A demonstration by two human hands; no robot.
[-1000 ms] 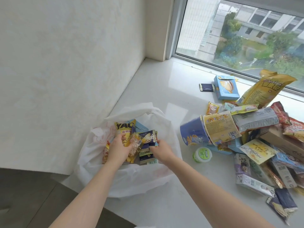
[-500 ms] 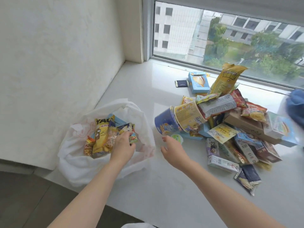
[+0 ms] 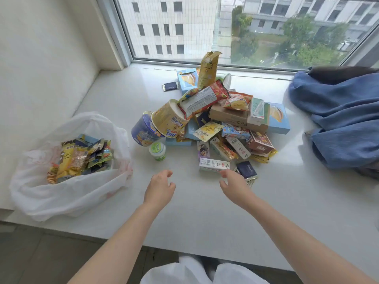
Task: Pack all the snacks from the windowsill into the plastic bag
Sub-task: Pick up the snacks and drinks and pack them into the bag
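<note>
A white plastic bag (image 3: 67, 197) lies open at the left end of the white windowsill (image 3: 205, 222), with several snack packets (image 3: 80, 156) inside. A heap of snacks (image 3: 215, 119) fills the middle: two noodle cups (image 3: 158, 126), boxes, packets. A small green-lidded tub (image 3: 157, 151) stands at the heap's near left. My left hand (image 3: 159, 187) hovers empty, fingers loosely curled, just in front of the tub. Fingers apart, my right hand (image 3: 233, 184) reaches to a white carton (image 3: 213, 165) lying at the heap's near edge, fingertips touching its right end.
A blue cloth (image 3: 340, 119) is bunched on the sill at the right. The window (image 3: 246, 27) runs along the back and a wall (image 3: 41, 58) closes the left. The sill's front edge (image 3: 143, 242) drops to the floor near my legs.
Both hands have left the bag and moved right to the snack heap. The view has swung right, bringing the blue cloth into sight.
</note>
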